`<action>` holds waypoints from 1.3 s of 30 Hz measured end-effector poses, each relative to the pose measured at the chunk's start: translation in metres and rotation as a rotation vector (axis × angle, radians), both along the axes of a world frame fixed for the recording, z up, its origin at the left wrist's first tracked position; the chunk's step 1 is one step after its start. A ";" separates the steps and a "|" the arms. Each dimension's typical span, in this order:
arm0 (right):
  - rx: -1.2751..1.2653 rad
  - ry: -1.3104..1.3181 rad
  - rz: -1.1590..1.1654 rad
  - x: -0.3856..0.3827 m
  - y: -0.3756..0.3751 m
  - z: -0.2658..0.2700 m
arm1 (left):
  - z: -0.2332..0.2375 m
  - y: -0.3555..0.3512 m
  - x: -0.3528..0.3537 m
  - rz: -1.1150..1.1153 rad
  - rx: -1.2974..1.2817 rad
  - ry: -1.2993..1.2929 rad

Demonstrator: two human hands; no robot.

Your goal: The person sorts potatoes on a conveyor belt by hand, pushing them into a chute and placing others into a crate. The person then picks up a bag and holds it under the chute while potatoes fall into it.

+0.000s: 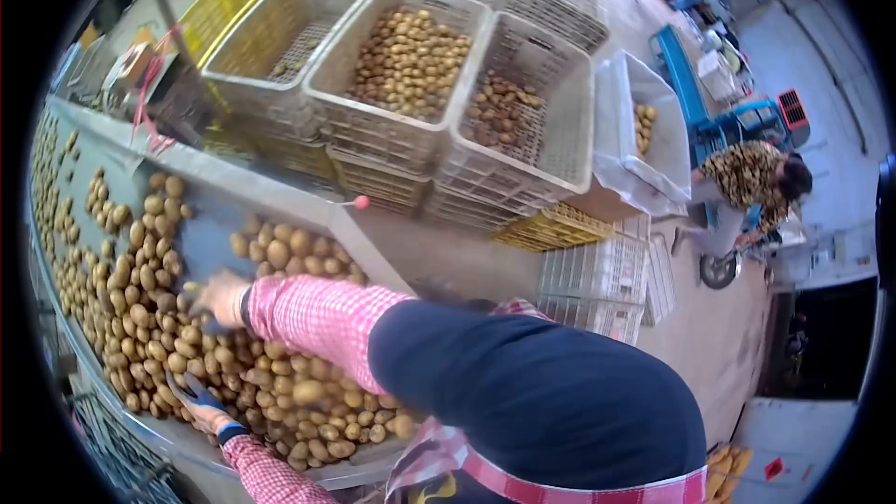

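A grey sorting table (210, 243) carries a big heap of brown oval fruits (140, 317), like kiwifruit. My right hand (219, 299), in a light glove with a pink checked sleeve, reaches into the middle of the heap, fingers curled over a fruit (191, 291). My left hand (201, 406), in a dark glove, lies on the fruits at the heap's near edge with its fingers spread flat. No fruit shows in its grasp. My dark apron (541, 392) fills the lower right.
Beyond the table stand plastic crates: one well filled with fruits (406, 61), one partly filled (509, 112), one nearly bare (280, 47), a yellow one (219, 5). More crates (597, 280) sit stacked on the floor. Another person (751, 182) bends beside a blue machine (709, 121).
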State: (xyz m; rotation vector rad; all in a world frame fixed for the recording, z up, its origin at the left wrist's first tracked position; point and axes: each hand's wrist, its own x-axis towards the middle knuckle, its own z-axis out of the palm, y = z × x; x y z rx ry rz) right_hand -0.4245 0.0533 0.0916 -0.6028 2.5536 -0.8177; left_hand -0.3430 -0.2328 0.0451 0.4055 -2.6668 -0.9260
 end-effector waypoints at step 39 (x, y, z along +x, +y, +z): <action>0.260 0.509 0.063 0.371 0.085 -0.091 | 0.005 0.216 0.254 -0.646 -0.493 -0.326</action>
